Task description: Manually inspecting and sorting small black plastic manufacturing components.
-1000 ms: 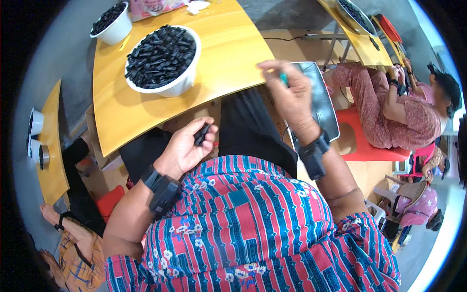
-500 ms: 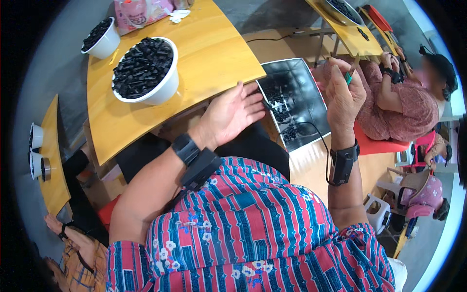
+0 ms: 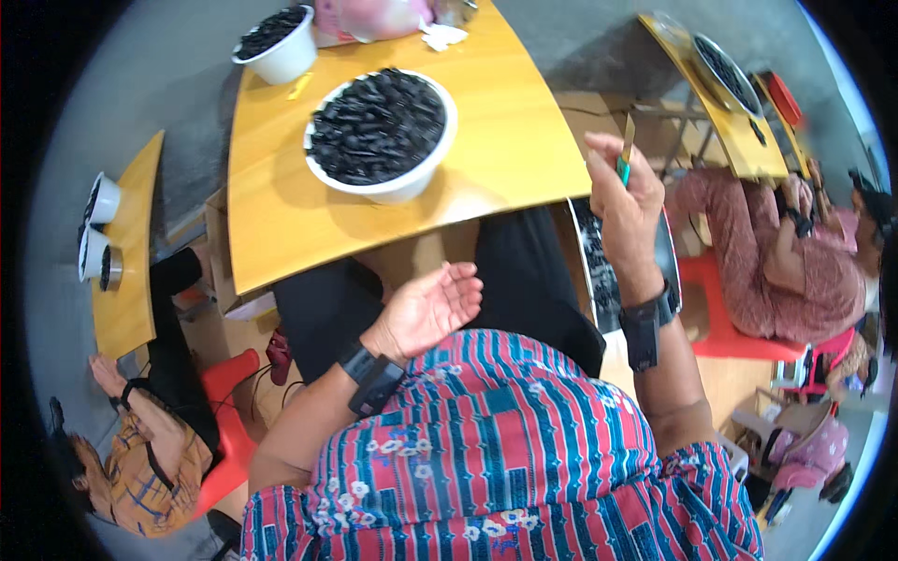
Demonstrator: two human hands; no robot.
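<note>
My left hand (image 3: 430,313) is open above my lap, palm turned up, fingers loosely stretched and nothing in it. My right hand (image 3: 632,210), raised beyond the table's right corner, is closed around a small knife (image 3: 624,168) with a green handle, its narrow blade pointing up. Below that hand, partly hidden by it, lies a flat box or tray (image 3: 582,245) holding small black pieces. In front of me a round white tub (image 3: 412,187) stands on the table, heaped with short black pieces (image 3: 376,122) whose kind I cannot make out.
The yellow wooden table (image 3: 505,140) carries another white tub (image 3: 290,64), a pink bag (image 3: 374,17) and crumpled white tissue (image 3: 443,35). A person in pink (image 3: 809,276) sits at the right on a red chair; another in orange checks (image 3: 154,481) sits at the left.
My left hand has come away from beside the black pieces at the right and back over my lap. The right hand still holds the knife. The whole view has shifted.
</note>
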